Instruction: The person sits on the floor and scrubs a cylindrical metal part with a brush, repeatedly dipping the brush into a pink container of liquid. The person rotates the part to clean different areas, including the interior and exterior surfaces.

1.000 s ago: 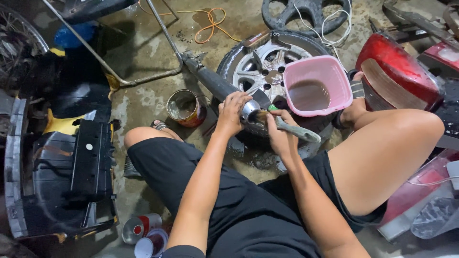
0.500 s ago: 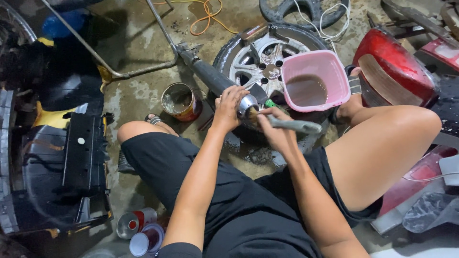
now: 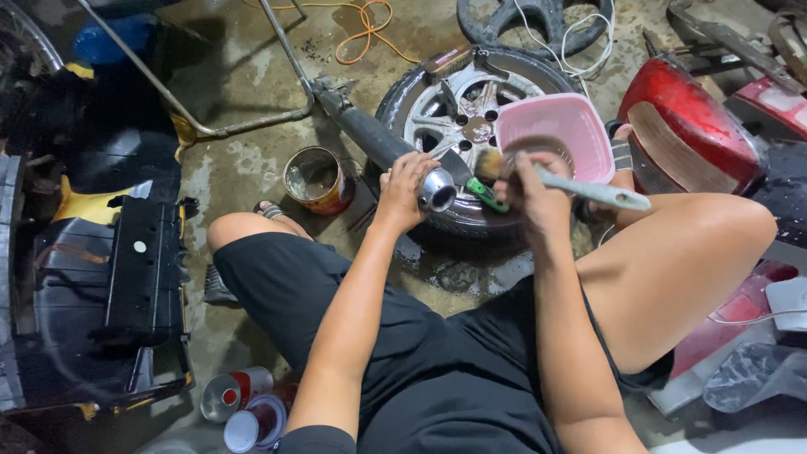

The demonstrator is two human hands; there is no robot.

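Note:
My left hand point(image 3: 405, 187) grips the near end of a dark exhaust pipe point(image 3: 370, 139) with a chrome tip point(image 3: 437, 190); the pipe runs back and left over a car wheel point(image 3: 466, 118). My right hand point(image 3: 530, 189) holds a paintbrush with a pale handle point(image 3: 593, 193), its bristles close to the pipe's tip. A pink plastic basin point(image 3: 563, 134) rests on the wheel just behind my right hand. I sit on the concrete floor with my legs spread around the wheel.
An open rusty tin can point(image 3: 315, 179) stands left of the wheel. Black vehicle body panels point(image 3: 101, 286) lie at left, red fairings point(image 3: 685, 126) at right. Spray cans point(image 3: 244, 408) lie near my left thigh. An orange cable point(image 3: 366, 29) and metal tube frame point(image 3: 235, 126) lie behind.
My right hand has lifted the brush up from below the pipe toward the pink basin. My left hand stays on the pipe's end.

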